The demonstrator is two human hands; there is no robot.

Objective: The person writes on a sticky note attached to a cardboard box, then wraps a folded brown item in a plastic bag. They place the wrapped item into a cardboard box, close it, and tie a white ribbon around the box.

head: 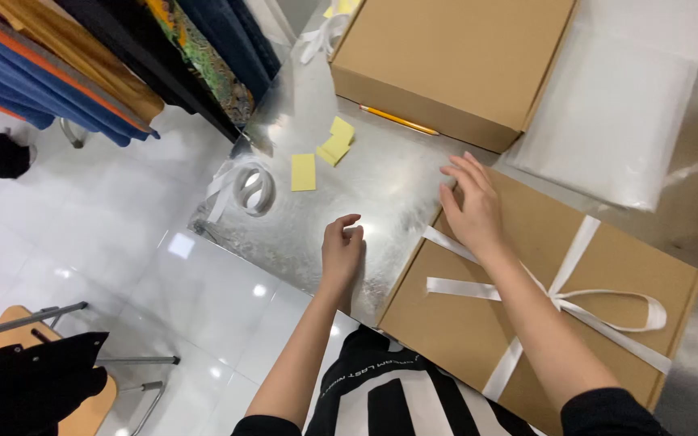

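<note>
A shiny, crinkled metallic table (341, 173) stands over a glossy white tiled floor, with hanging clothes in blue, orange and patterned cloth along one edge. On the near part of the table lies a flat brown cardboard box (527, 234), tied crosswise with white satin ribbon (563, 295) finished in a loose bow. The person's right hand (472, 206) rests flat on the box's far corner, fingers spread and slightly curled, pressing down rather than gripping; the ribbon runs beneath the wrist. The left hand (342, 250) sits on the bare table just beside the box's left edge, fingers loosely bent together, closed on nothing. To shift or square the box well, the pressing palm would best stay clear of the ribbon so the bow is not dragged askew, and the left hand could steady the side wall, since smooth card probably slides easily on the slick foil. The cardboard looks matte, stiff and sharp-edged; the ribbon is thin, limp and faintly lustrous. Farther off stand a second, plain cardboard box (454, 56), a clear floppy plastic bag (607, 113), a yellow pencil (397, 119), several pale yellow paper slips (304, 172) and a roll of white ribbon (254, 187) near the table edge.
</note>
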